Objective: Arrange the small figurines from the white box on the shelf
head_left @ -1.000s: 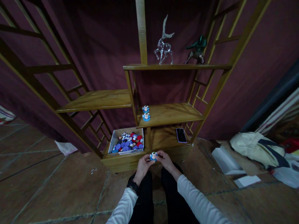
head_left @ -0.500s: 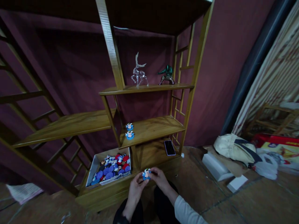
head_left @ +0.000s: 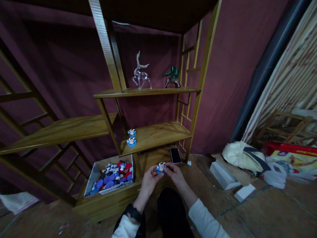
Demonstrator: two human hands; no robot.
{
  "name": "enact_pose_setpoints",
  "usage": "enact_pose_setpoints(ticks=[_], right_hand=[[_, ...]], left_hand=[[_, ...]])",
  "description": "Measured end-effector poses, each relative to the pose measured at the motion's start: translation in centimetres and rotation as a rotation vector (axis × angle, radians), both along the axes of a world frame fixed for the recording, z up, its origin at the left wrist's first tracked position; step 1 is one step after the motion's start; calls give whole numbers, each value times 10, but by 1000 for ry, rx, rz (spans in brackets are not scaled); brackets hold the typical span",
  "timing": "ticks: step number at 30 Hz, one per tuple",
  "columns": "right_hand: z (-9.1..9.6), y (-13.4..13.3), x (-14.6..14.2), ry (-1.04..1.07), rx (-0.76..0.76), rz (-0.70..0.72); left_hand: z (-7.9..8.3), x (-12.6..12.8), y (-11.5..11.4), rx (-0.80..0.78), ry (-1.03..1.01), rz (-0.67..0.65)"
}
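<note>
A small figurine [head_left: 161, 167] on a blue round base is held upright between my two hands. My left hand [head_left: 151, 178] is closed on its left side, and my right hand [head_left: 174, 174] pinches it from the right. Two similar figurines, a rear one [head_left: 132, 132] and a front one [head_left: 131, 142], stand one behind the other at the left end of the middle wooden shelf [head_left: 158, 136]. Left of my hands, an open cardboard box [head_left: 90, 180] holds many blue, red and white figurines in a jumble.
A dark-screened phone [head_left: 175, 155] lies on the lowest shelf. Above, a clear deer figure [head_left: 141, 75] and a green figure [head_left: 172, 77] stand on the upper shelf. White boxes [head_left: 224, 176], a pale bag [head_left: 241, 155] and a plastic bag [head_left: 276, 173] lie on the floor to the right.
Both hands have risen with the figurine, moving forward and slightly right toward the shelves. My view has shifted a little to the right.
</note>
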State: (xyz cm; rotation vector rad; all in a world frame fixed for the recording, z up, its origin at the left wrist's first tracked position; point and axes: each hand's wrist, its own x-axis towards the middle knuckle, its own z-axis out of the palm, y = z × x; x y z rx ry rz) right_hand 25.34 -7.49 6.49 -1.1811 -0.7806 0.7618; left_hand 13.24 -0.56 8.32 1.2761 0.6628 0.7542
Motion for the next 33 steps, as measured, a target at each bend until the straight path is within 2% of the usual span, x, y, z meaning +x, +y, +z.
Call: enact_pose_setpoints(ticks=[4, 7, 9, 13, 16, 21, 24, 27, 29, 33], right_hand=[[20, -2, 9, -32, 13, 37], [28, 0, 11, -103, 42, 65], [32, 0, 9, -130, 46, 99], [35, 0, 2, -171, 50, 163], [35, 0, -4, -151, 48, 152], [36, -1, -10, -121, 17, 105], [41, -3, -11, -149, 15, 115], [50, -5, -12, -181, 19, 119], [56, -6, -11, -170, 47, 101], [69, -8, -3, -103, 147, 34]], left_hand=[[17, 3, 1, -58, -61, -50], [21, 0, 2, -28, -60, -68], [20, -4, 1, 35, -25, -41], [19, -12, -2, 264, 111, 104], [23, -18, -7, 411, 165, 165], [31, -24, -14, 499, 168, 195], [29, -24, -14, 431, 123, 188], [30, -22, -11, 253, 30, 106], [35, -19, -9, 125, -55, 49], [53, -9, -7, -49, -205, 26]])
